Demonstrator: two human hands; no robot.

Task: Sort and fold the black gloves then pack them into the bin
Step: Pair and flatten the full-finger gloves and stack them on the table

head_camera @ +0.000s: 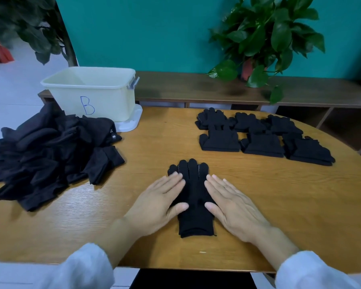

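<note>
Black gloves (pixel 193 197): head view, one stacked pair lay flat on the table (pixel 258 205), well in front of the bin (pixel 92 94) and to its right. Your left hand (pixel 156 205) and right hand (pixel 236 207) pressed its two sides, fingers straight, gripping nothing. Unsorted heap (pixel 50 151): just in front of the bin, to its left. Folded stacks (pixel 261 136): well right of the bin. Risk, as judged: uneven pressure could have skewed the layers, so your fold would have come out crooked; the cuff edges already looked slightly offset.

Indoor sorting workroom, wooden table (pixel 258 205), lettered plastic bin (pixel 92 94), teal wall (pixel 154 28), potted plant (pixel 265 34)
</note>
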